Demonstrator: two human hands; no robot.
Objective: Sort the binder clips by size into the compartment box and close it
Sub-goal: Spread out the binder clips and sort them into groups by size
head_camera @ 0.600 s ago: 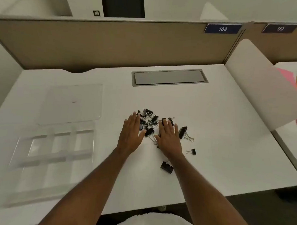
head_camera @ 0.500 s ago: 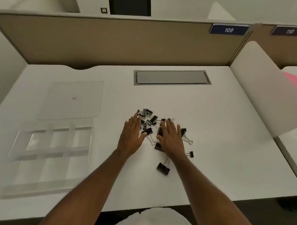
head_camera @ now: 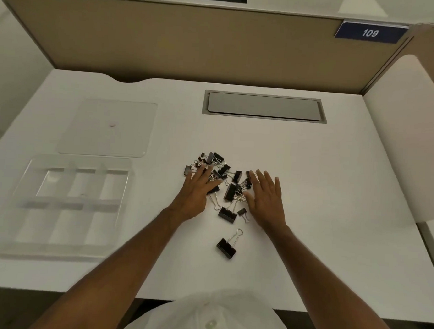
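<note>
A heap of black binder clips [head_camera: 223, 172] of different sizes lies in the middle of the white desk. My left hand [head_camera: 196, 193] lies flat on the heap's left side, fingers straight and spread over a few clips. My right hand [head_camera: 266, 199] lies flat at the heap's right edge, fingers straight. One large clip [head_camera: 226, 247] sits apart, nearer to me. Another large clip [head_camera: 227, 214] and a small one [head_camera: 242, 212] lie between my wrists. The clear compartment box [head_camera: 67, 205] stands open at the left, its compartments empty. Its flat clear lid [head_camera: 108, 127] rests behind it.
A grey cable hatch [head_camera: 263, 106] is set into the desk at the back. A tan partition [head_camera: 191, 44] walls off the far edge, and a white curved divider [head_camera: 411, 138] stands at the right. The desk's front edge runs just above my shirt.
My hands have spread apart, the right one sliding to the right off the heap's centre. Clips that were under it now lie uncovered between my hands. The camera has tilted down.
</note>
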